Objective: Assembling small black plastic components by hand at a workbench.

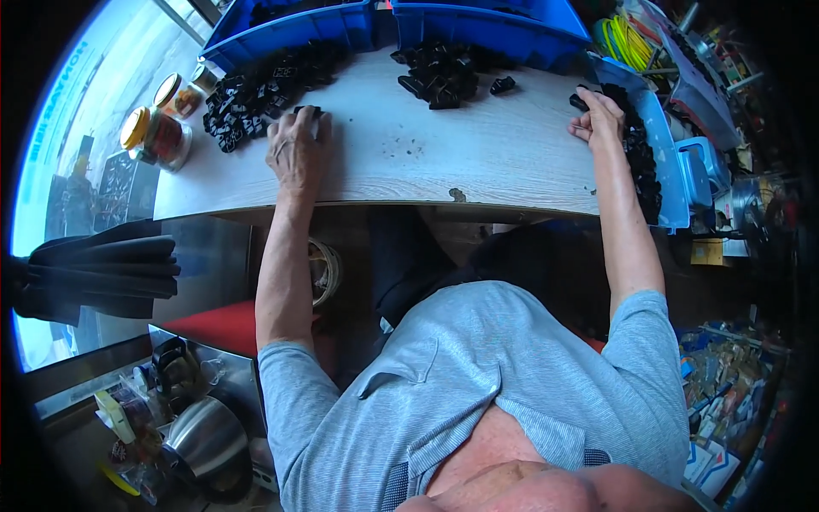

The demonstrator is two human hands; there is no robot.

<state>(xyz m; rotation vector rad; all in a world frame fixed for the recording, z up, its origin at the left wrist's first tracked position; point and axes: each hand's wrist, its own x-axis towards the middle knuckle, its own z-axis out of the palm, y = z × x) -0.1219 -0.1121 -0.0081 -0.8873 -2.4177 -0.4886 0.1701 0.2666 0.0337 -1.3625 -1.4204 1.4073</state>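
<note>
My left hand (299,149) rests on the pale tabletop (478,158), its fingers curled over a small black part (311,110) that is mostly hidden under them. Beside it, to the left, spreads a pile of small black parts (247,107). My right hand (602,117) is at the table's right side, next to a light blue bin (659,128) holding many similar black pieces. Between its thumb and fingers it pinches one black part (578,102). A second heap of black parts (439,75) lies at the far middle, with a single black piece (503,85) just right of it.
Two blue crates (294,32) (490,34) stand along the far edge. Lidded jars (158,136) sit at the left edge. Yellow cable (627,44) and clutter crowd the far right. A steel kettle-like vessel (207,435) is at the lower left.
</note>
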